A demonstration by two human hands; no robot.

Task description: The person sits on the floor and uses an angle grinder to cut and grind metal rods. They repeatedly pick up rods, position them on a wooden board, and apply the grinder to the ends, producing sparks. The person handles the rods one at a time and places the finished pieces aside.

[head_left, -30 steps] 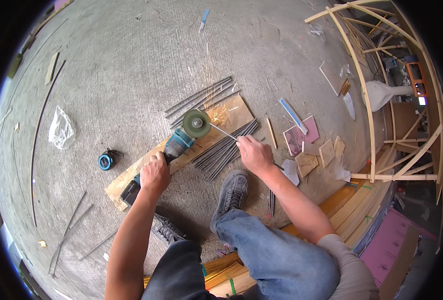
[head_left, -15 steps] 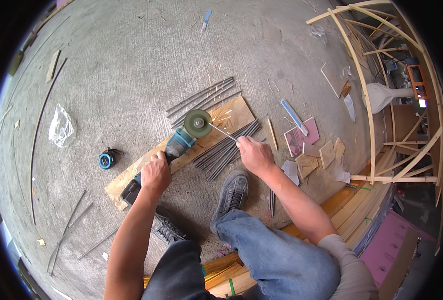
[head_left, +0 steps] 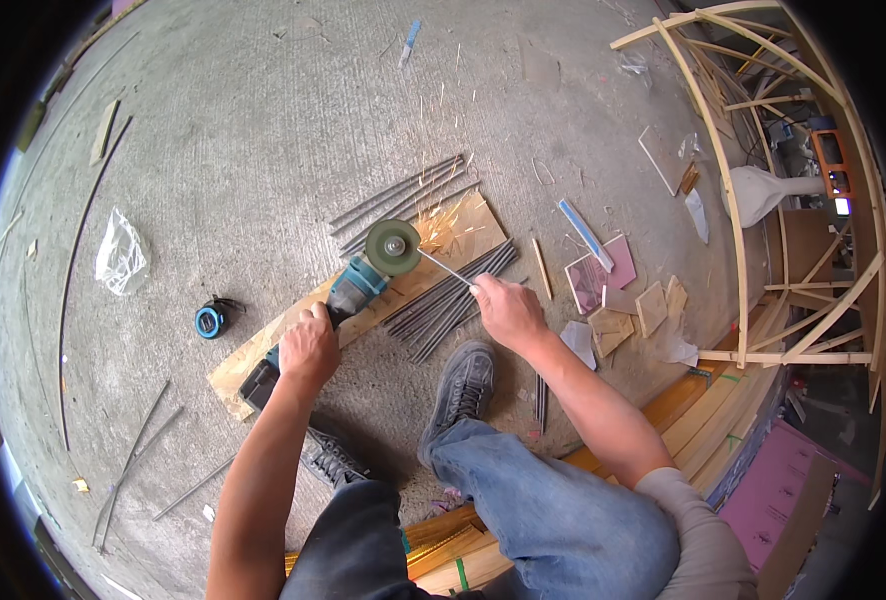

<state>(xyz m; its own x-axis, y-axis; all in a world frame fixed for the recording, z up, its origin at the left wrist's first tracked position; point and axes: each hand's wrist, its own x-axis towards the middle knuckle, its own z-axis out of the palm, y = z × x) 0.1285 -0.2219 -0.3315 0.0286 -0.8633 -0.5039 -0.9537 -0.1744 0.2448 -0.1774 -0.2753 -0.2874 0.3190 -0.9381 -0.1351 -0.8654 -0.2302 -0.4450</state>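
Concrete floor [head_left: 263,130] fills the scene, with a wooden framework [head_left: 735,240] along the right edge. At center, sparks [head_left: 445,228] fly by the disc [head_left: 394,247] of a grinder [head_left: 360,284] held over a board [head_left: 480,222]. The left hand [head_left: 309,350] has its fingers closed around the grinder's body; the right hand [head_left: 508,312], right of center, pinches a thin rod [head_left: 447,267] between its fingers, tip at the disc's edge. A tape measure [head_left: 210,321] sits left of center.
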